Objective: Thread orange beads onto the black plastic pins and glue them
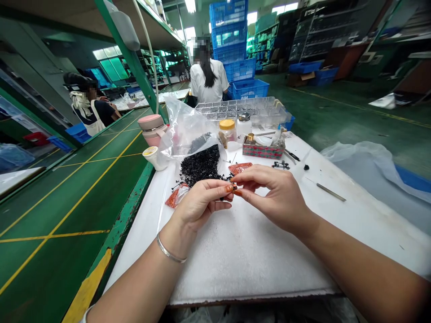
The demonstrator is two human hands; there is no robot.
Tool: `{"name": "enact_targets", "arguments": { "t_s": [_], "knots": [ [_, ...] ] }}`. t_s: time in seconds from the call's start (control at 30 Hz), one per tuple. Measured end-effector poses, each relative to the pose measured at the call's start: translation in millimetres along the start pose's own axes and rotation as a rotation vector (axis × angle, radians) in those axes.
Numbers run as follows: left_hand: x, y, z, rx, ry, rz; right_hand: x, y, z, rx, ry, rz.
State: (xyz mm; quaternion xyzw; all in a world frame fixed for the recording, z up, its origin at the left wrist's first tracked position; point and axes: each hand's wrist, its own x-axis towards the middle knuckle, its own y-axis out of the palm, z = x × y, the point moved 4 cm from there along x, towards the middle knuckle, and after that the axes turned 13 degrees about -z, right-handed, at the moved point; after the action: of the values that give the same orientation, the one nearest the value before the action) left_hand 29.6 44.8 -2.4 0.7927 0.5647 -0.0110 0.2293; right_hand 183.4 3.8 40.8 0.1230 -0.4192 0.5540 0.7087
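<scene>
Left hand (202, 199): fingers curled, tips pinched together on a tiny dark part (231, 187), too small to ID. Silver bangle (168, 252) on wrist.
Right hand (272, 193): thumb + forefinger pinched together, tips touching left-hand tips at same tiny part; held just above white table (242, 251), centre.
Pile of small black parts (200, 167): just far of hands, spilling from a clear plastic bag (188, 125).
Orange packets: one (239, 168) just far of right hand, one (175, 196) left of left hand, near table edge.
Pink flask (152, 128) + white cup (152, 157): far left, at table edge.
Jars: yellow-lid (227, 131), metal-lid (244, 124), far centre, side by side.
Patterned red/green box (263, 150): right of jars.
Clear compartment trays (242, 109): far end of table.
Thin metal rod (330, 192): right, well apart from hands.
Blue crates (232, 40): stacked, far bkgd.
2 other persons: one standing (208, 80) far centre, back turned; one seated (92, 110) far left.
</scene>
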Motion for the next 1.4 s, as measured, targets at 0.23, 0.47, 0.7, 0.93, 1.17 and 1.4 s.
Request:
{"name": "enact_targets", "arguments": {
  "t_s": [0.23,0.47,0.7,0.93,1.17,1.4],
  "knots": [
    [-0.5,1.5,0.2,0.001,-0.017,0.041,0.9,0.4,1.5,-0.027,-0.015,-0.023],
    [-1.5,2.2,-0.5,0.011,-0.017,0.040,0.8,0.8,1.1,-0.039,0.003,-0.012],
    [-1.0,2.9,-0.4,0.015,-0.012,0.049,0.5,0.9,1.4,-0.031,-0.005,-0.013],
    [-2.3,2.5,-1.4,0.026,-0.002,0.023,0.3,0.3,1.4,-0.028,0.008,-0.014],
    [-3.3,2.0,-4.3,0.049,0.035,-0.016,0.3,-1.3,-0.5,0.019,0.055,-0.023],
    [-2.3,-2.0,-6.6,0.046,0.049,-0.117,6.7,-35.2,6.2,-0.010,0.014,-0.388]
  ]
}}
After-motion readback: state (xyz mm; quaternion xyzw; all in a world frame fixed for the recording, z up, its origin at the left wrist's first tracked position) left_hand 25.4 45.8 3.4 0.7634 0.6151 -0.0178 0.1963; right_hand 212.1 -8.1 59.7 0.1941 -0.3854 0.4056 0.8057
